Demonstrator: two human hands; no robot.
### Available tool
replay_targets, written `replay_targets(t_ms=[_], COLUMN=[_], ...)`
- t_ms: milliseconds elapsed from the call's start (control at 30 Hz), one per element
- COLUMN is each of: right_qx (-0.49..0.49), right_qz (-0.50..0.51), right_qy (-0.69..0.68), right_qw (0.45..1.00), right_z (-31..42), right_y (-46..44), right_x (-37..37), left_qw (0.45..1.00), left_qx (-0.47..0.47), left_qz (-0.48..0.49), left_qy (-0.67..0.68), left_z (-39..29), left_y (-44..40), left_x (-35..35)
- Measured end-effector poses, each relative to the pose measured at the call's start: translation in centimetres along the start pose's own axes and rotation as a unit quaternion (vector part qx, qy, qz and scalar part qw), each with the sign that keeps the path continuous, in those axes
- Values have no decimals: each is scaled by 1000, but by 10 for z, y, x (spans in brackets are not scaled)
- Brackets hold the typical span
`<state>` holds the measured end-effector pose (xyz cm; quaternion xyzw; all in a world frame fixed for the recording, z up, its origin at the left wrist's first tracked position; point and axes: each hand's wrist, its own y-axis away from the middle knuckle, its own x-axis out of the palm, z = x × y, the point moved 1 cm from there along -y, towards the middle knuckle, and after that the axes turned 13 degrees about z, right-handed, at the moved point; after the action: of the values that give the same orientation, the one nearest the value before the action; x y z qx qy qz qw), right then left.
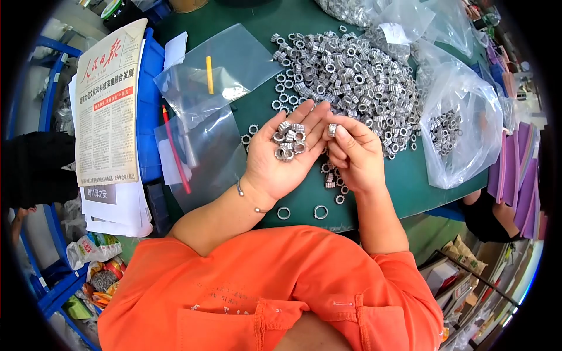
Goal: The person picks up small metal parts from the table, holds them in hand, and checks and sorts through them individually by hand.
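My left hand [280,164] is turned palm up, its fingers stretched out, and carries a small heap of notched metal rings [288,140]. Just right of its fingertips, my right hand [357,153] pinches a single ring [332,130] between thumb and fingers. Beyond both hands a large pile of the same silvery rings [351,76] spreads over the green table [252,205]. Several loose rings lie partly hidden under and beside my right hand. Two thinner, wider rings [320,212] rest near the table's front edge.
A clear plastic bag [456,117] with more rings stands at the right. To the left are flat clear bags [216,70], a yellow strip [209,75], a red pen [175,149] and a newspaper [108,105] against a blue bin [151,105]. Another person's dark clothing [38,167] shows far left.
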<state>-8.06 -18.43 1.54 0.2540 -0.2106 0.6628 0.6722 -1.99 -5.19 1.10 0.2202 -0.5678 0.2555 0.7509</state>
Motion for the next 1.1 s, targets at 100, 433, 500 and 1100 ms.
replay_targets(t_ms=[100, 433, 500, 1100], right_qx=[31, 64, 67, -28], right_qz=[-1, 17, 13, 2], right_qy=[-72, -174, -173, 338], right_qw=[997, 983, 983, 941], right_z=[3, 4, 4, -5], right_y=[0, 2, 3, 6], right_x=[-5, -9, -10, 18], left_qw=[1000, 1000, 1000, 998], left_qx=[2, -2, 1, 15], left_qz=[7, 5, -2, 30], left_qy=[7, 14, 18, -46], left_z=[0, 1, 1, -2], left_y=[0, 2, 2, 2], left_x=[2, 3, 4, 2])
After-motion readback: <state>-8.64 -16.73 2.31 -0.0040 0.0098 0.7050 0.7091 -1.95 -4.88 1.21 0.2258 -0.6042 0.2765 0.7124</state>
